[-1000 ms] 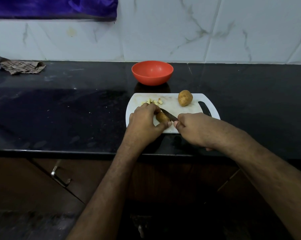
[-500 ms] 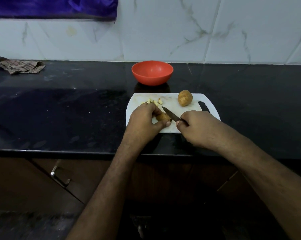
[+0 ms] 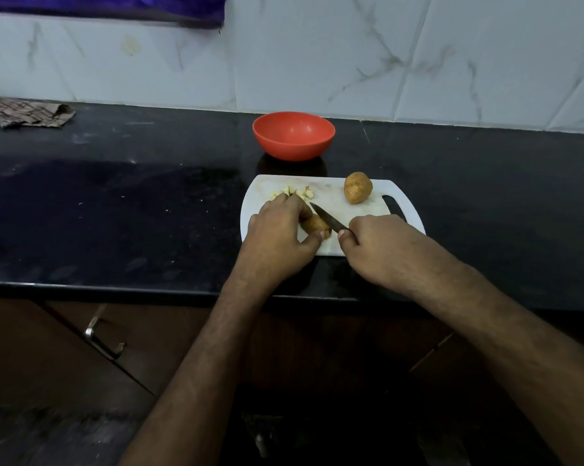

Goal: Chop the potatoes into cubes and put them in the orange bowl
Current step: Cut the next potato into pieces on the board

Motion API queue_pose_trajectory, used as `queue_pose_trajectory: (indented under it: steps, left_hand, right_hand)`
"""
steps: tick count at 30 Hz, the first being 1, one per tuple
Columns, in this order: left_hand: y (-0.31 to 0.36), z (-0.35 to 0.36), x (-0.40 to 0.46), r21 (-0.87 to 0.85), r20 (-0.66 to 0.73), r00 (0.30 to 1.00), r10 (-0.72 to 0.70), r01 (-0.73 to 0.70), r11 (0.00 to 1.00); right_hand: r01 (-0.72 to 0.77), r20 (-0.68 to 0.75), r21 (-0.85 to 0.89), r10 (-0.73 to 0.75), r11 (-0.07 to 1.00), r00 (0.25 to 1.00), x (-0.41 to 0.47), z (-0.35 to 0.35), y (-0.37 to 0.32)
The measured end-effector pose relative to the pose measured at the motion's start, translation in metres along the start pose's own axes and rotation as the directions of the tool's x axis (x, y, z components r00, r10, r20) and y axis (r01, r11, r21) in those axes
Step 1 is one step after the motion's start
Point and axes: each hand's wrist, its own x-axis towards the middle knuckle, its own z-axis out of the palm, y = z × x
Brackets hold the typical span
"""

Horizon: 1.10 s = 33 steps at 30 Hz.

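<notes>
I'm counting two potatoes [image 3: 358, 188] [image 3: 314, 224], one knife [image 3: 327, 220], one orange bowl [image 3: 293, 135], one cutting board [image 3: 334, 196], two hands [image 3: 277, 233] [image 3: 381, 247], and a small heap of cubes [image 3: 295, 192].

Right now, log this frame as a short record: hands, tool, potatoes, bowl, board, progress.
left hand: holds the potato piece on the cutting board
right hand: grips the knife, blade against that piece
whole potato: uncut, far right part of the board
cubes: small pile at the board's far edge, beyond the left fingers
orange bowl: behind the board, no cubes visible inside
progress: chopping under way, nothing transferred yet
</notes>
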Motion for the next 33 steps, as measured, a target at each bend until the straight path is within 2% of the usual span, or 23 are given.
queue_pose_trajectory:
  steps: [8,14,27,33]
  left_hand:
    - [0.003,0.001,0.001,0.058,0.016,1.000,0.014,-0.015,0.998]
    - [0.006,0.001,0.000,0.088,0.026,1.000,0.012,-0.014,0.996]
    - [-0.001,0.002,0.004,-0.024,-0.012,0.999,0.034,-0.035,0.999]
    - [-0.002,0.002,0.005,-0.034,-0.015,1.000,0.018,-0.018,0.999]
  right_hand:
    - [-0.011,0.062,0.082,0.006,0.997,0.998,0.001,-0.001,0.007]
    - [-0.004,0.087,0.067,-0.002,0.998,0.996,0.001,-0.005,0.006]
    - [0.047,0.189,-0.003,-0.046,0.999,0.981,0.017,-0.008,0.001]
    - [0.041,0.294,-0.044,-0.027,0.998,0.955,0.032,-0.017,-0.007]
